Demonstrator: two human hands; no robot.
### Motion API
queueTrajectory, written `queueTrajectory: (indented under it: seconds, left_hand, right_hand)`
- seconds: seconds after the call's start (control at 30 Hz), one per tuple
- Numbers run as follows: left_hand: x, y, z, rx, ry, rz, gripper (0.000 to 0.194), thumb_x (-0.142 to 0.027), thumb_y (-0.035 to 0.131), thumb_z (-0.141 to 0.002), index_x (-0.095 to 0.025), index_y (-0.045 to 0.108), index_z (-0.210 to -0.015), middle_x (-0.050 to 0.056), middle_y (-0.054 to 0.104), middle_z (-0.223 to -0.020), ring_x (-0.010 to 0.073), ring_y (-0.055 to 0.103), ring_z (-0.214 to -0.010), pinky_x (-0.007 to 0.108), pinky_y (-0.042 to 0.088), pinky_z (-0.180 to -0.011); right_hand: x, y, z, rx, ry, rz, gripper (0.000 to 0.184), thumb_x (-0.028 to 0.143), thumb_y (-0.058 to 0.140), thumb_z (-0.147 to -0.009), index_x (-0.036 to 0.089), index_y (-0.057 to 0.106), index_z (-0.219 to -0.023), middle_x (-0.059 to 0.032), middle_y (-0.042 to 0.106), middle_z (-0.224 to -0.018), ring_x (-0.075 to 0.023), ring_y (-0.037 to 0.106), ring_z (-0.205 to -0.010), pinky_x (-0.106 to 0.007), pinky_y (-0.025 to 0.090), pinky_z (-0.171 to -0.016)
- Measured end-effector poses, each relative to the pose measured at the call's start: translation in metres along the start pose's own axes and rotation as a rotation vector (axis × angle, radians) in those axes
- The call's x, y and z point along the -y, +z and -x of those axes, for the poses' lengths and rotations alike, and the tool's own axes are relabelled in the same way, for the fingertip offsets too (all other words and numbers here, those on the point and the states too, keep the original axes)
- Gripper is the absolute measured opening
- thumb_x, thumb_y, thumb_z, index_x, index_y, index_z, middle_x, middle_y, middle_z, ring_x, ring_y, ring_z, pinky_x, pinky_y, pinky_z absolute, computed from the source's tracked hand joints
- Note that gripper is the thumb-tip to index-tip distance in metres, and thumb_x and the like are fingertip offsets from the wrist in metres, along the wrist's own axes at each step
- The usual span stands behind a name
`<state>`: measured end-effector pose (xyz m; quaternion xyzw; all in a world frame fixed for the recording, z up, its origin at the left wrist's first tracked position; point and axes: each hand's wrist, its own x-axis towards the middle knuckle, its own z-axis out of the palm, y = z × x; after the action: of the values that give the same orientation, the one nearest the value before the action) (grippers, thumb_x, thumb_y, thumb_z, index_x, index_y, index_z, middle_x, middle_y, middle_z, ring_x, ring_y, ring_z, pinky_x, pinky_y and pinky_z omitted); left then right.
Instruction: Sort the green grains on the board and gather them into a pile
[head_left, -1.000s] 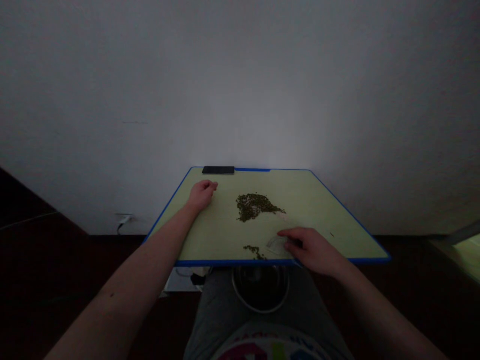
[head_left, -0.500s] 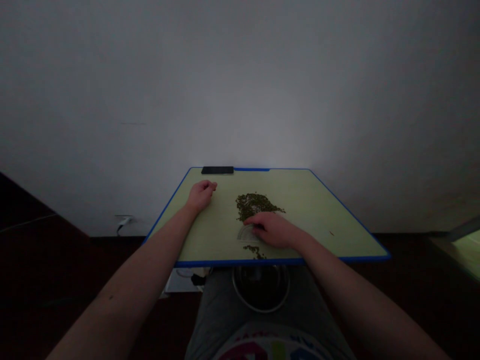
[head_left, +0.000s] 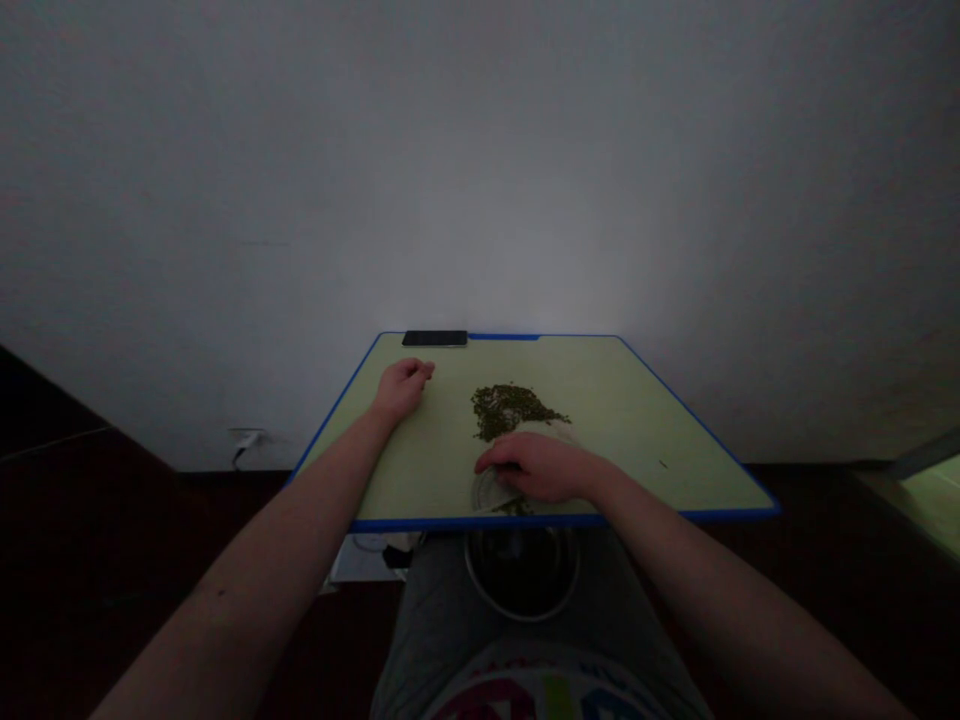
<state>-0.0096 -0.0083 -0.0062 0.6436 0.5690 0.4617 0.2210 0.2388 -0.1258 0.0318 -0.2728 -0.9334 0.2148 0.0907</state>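
Since the frame half a second ago, the right hand [head_left: 541, 467] has shifted toward the near edge of the table [head_left: 622, 400], bringing the clear half-round plate [head_left: 489, 490] with it. The plate, pinched under the fingertips, now reaches the small cluster of grains [head_left: 516, 508] and hides part of it; earlier that cluster lay uncovered in front of the plate. In my judgement, this small portion is what is being worked at this moment, close above the bowl [head_left: 525, 615] on the lap.

The main pile of green-brown grains [head_left: 512, 405] lies mid-table, just beyond the right hand, its shape little altered. The left hand [head_left: 403, 388] has not moved: it rests on the table, fingers curled in (whether they enclose anything cannot be told). The dark phone [head_left: 435, 338] lies at the far edge, beyond that hand.
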Motion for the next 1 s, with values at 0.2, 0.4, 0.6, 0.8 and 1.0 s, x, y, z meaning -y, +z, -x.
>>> queueTrajectory:
  seconds: [0.2,0.4,0.6,0.8,1.0]
  left_hand:
    - [-0.003,0.000,0.002,-0.001,-0.004,-0.004,0.033,-0.047,0.048,-0.073,-0.017,0.054,-0.060,-0.004,0.042,-0.046,0.0094,0.038,-0.046,0.023,0.029,-0.048]
    - [0.003,0.001,0.001,-0.006,0.023,-0.012,0.035,-0.049,0.047,-0.073,-0.017,0.054,-0.062,-0.003,0.043,-0.048,0.0098,0.039,-0.048,0.023,0.030,-0.048]
    - [0.002,0.002,0.001,0.003,0.008,-0.013,0.034,-0.048,0.047,-0.073,-0.017,0.054,-0.062,-0.003,0.042,-0.046,0.0098,0.039,-0.047,0.023,0.030,-0.048]
    - [-0.004,0.001,0.003,-0.001,-0.005,-0.014,0.033,-0.047,0.048,-0.072,-0.016,0.055,-0.062,-0.003,0.042,-0.046,0.0098,0.039,-0.048,0.023,0.030,-0.049]
    - [-0.004,0.001,0.003,0.005,-0.003,-0.011,0.033,-0.046,0.047,-0.073,-0.016,0.055,-0.062,-0.003,0.042,-0.046,0.0102,0.040,-0.048,0.023,0.030,-0.048]
  right_hand:
    - [0.006,-0.001,0.014,-0.032,0.083,0.016,0.035,0.012,0.048,-0.077,0.020,0.059,-0.110,-0.0061,0.062,-0.103,-0.0165,0.054,-0.094,-0.028,0.039,-0.084]
    - [0.010,0.001,0.025,-0.048,0.147,0.021,0.036,0.013,0.045,-0.078,0.018,0.058,-0.111,-0.0077,0.062,-0.108,-0.0178,0.054,-0.099,-0.030,0.038,-0.088]
    - [0.010,0.005,0.035,-0.082,0.187,0.033,0.034,0.015,0.043,-0.080,0.017,0.059,-0.110,-0.0079,0.063,-0.106,-0.0179,0.055,-0.098,-0.029,0.039,-0.087]
    - [0.011,0.005,0.039,-0.109,0.216,0.026,0.034,0.014,0.043,-0.079,0.017,0.059,-0.109,-0.0077,0.063,-0.107,-0.0178,0.055,-0.098,-0.029,0.040,-0.087]
    - [0.012,0.004,0.041,-0.111,0.237,0.017,0.034,0.013,0.044,-0.078,0.018,0.060,-0.108,-0.0080,0.064,-0.105,-0.0190,0.056,-0.097,-0.031,0.041,-0.087]
